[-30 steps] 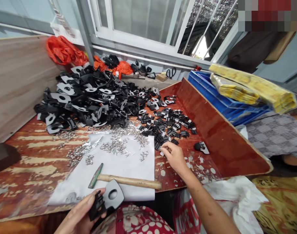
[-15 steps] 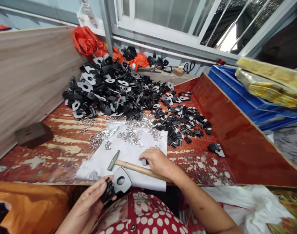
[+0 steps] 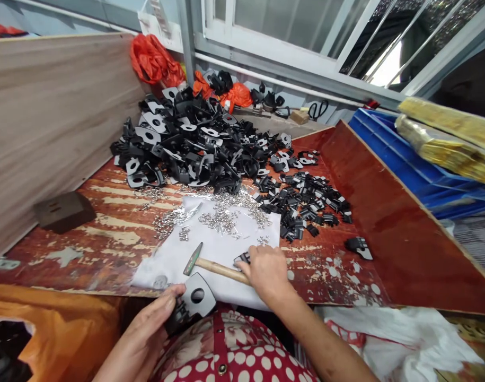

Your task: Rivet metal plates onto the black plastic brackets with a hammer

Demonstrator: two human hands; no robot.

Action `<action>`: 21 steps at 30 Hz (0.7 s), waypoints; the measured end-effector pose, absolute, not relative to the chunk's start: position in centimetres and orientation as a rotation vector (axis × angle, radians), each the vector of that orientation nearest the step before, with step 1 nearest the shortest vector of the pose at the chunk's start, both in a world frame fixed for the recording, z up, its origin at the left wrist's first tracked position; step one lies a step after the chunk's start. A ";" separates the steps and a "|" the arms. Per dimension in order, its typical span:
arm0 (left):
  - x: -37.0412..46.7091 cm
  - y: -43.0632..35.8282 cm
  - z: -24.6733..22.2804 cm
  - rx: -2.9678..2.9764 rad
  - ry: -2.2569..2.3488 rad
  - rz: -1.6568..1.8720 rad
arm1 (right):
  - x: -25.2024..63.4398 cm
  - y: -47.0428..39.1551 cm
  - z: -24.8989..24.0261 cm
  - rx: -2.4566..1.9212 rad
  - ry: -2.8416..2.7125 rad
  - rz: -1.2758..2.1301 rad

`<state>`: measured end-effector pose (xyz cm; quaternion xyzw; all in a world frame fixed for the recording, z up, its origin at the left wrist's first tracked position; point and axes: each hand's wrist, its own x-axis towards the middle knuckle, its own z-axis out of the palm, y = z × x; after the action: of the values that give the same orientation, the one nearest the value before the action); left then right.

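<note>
Near the table's front edge, my left hand (image 3: 152, 317) is closed on a black plastic part with a flat grey plate (image 3: 207, 300) that has a round hole. Over the white paper, my right hand (image 3: 271, 271) pinches a small black plastic clip (image 3: 242, 258); the palm hides part of it. A hammer (image 3: 220, 269) with a green head and wooden handle lies on the paper (image 3: 170, 265), its handle end hidden beneath my right hand. Small silver rivets (image 3: 220, 220) are scattered across the paper's far part.
Black-and-grey parts (image 3: 186, 138) form a large heap behind the rivets. Small black clips (image 3: 306, 204) are piled to the right, with one lone piece (image 3: 359, 247) further right. A dark block (image 3: 63, 212) stands at left. Beyond the red side board (image 3: 389, 212) is a blue crate (image 3: 385, 151).
My right hand has turned and moved slightly right, and more of the small clip's ribbed side shows. My left hand still holds its part. The whole view has shifted a little.
</note>
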<state>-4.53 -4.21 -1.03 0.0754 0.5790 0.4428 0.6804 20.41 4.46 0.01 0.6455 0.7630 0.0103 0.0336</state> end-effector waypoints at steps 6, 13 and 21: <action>-3.6 -3.6 -0.5 0.524 1.375 0.940 | 18.5 5.0 -1.8 2.070 2.802 -0.316; -1.0 -2.5 0.8 0.587 1.210 0.981 | 18.5 3.9 0.0 1.904 3.432 -0.914; 0.9 -1.2 1.9 0.659 1.003 1.021 | 17.3 2.0 1.6 1.908 3.474 -0.974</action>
<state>0.93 -1.20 1.93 0.2964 0.4511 0.4594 0.7054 17.30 2.03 1.58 0.4169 0.7590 -0.2128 -0.4526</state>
